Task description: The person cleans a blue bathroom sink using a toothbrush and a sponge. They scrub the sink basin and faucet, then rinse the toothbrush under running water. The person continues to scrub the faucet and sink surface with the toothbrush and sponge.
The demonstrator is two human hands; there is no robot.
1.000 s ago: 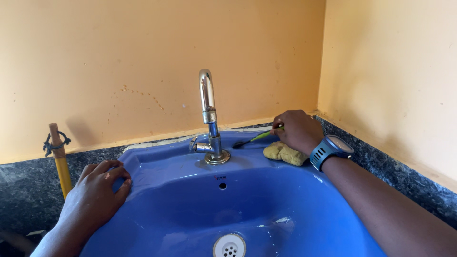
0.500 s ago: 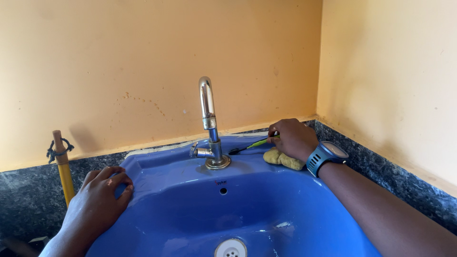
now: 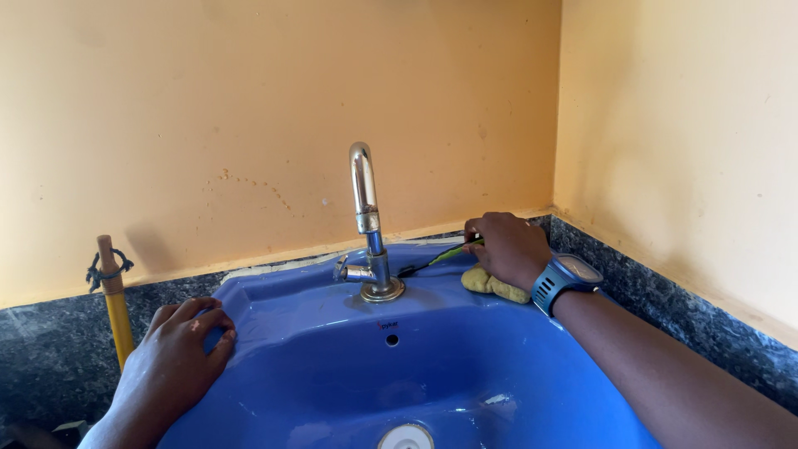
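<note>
The left hand [image 3: 179, 353] lies flat and loose on the near left rim of the blue sink [image 3: 499, 357], holding nothing. Farther back, the right hand [image 3: 507, 245] grips a green brush [image 3: 434, 258]. Its dark tip sits on the back ledge, just beside the tap [image 3: 368, 224]. A yellow sponge [image 3: 492, 283] lies under that hand. The ledge may be wet, so the brush could slip and bump the tap, or push the sponge into the bowl.

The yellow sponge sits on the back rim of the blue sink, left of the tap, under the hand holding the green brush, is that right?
Not quite. The head view shows the yellow sponge to the right of the tap, not left. It does sit on the blue sink rim, under the right hand holding the green brush.
</note>
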